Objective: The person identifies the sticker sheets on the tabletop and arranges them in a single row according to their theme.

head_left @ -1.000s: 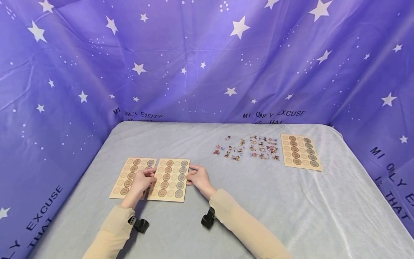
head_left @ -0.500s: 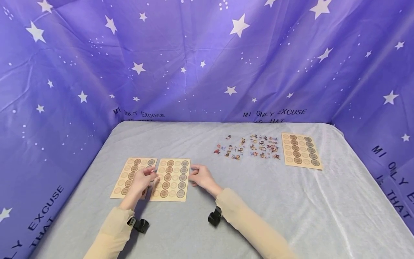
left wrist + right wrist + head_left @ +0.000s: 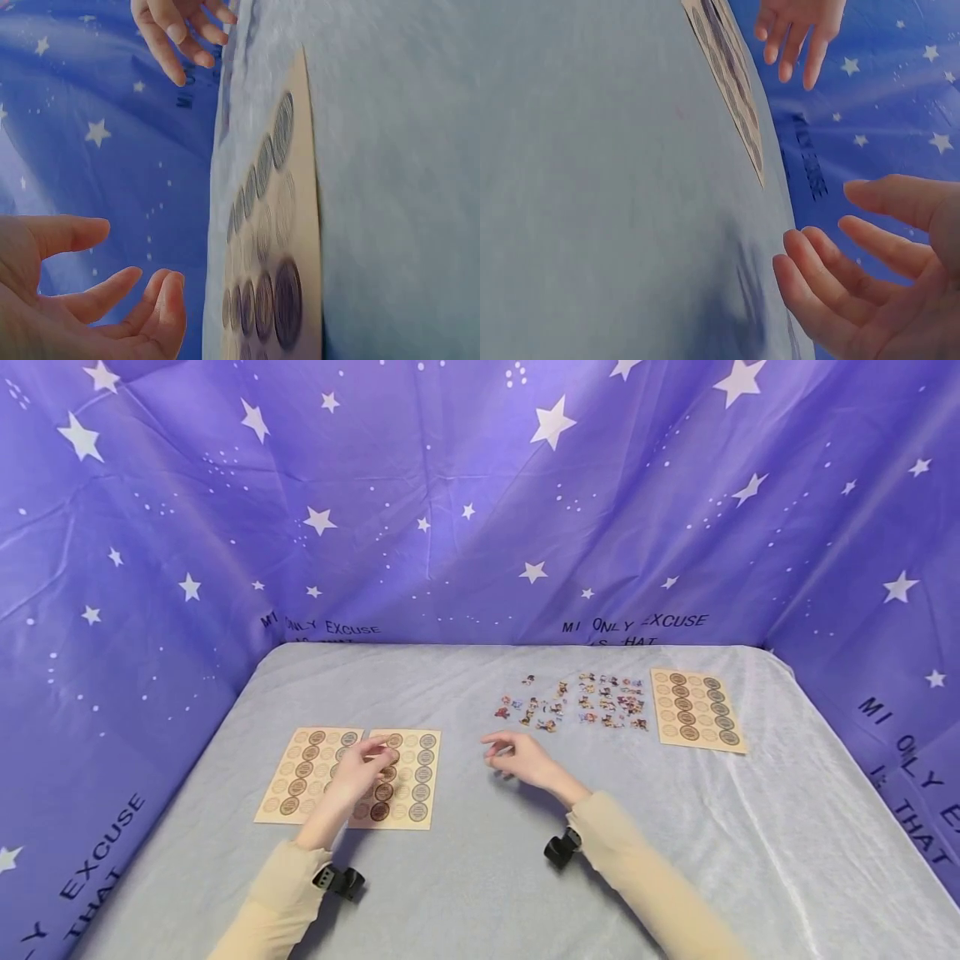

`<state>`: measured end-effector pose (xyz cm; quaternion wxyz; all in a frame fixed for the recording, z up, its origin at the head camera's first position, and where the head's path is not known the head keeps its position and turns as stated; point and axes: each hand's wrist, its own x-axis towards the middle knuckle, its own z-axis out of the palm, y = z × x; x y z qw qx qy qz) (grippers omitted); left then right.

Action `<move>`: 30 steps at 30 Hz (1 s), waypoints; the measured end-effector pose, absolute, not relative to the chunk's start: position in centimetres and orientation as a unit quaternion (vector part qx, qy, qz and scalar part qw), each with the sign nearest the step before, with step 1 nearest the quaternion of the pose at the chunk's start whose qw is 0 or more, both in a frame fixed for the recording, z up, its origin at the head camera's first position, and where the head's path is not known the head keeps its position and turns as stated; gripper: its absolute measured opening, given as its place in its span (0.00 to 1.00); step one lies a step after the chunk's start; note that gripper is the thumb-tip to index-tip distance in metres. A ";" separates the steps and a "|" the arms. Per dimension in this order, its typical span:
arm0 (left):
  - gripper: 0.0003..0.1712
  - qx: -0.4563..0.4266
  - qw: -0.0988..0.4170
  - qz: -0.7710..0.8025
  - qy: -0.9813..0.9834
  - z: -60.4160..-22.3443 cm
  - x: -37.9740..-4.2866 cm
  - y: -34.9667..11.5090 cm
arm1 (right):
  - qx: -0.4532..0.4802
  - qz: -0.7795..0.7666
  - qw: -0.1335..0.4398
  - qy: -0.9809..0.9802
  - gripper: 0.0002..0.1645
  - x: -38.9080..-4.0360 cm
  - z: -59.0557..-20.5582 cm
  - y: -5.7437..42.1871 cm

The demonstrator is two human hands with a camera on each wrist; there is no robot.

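Note:
Two tan sheets of round stickers lie side by side at the left in the head view: a left sheet and a right sheet, both with rows of dark and pale circles. My left hand hovers over the gap between them and hides part of each. Its fingers are loosely bent, with nothing between thumb and fingers in the left wrist view. To the right of the sheets, my right hand hangs above the cloth and casts a shadow. In the right wrist view its relaxed fingers hold nothing.
Several small, colourful cartoon-figure stickers lie in clusters at the back right. Beyond them rests a third tan sheet of round stickers. A grey cloth covers the table, and a purple starry curtain encloses its back and sides.
The right hand has let go of the right sheet's edge and moved away to the right. The left hand has shifted right, from the gap to partly over the right sheet.

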<state>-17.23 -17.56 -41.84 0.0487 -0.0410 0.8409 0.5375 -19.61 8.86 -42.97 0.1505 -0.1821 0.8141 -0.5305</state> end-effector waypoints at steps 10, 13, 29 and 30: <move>0.21 0.007 0.046 0.567 0.822 -42.3 -18.1 -13.9 | -0.197 -0.516 0.114 0.826 0.24 -19.7 -42.8 13.0; 0.20 0.016 0.050 0.560 0.827 -42.3 -18.3 -12.9 | -0.196 -0.512 0.107 0.829 0.25 -19.7 -42.7 14.3; 0.21 0.096 0.074 0.490 0.863 -41.1 -19.5 -7.6 | -0.164 -0.465 0.055 0.868 0.23 -18.9 -41.6 21.4; 0.21 0.101 0.077 0.486 0.865 -41.0 -19.5 -7.2 | -0.161 -0.458 0.049 0.873 0.23 -18.8 -41.6 21.9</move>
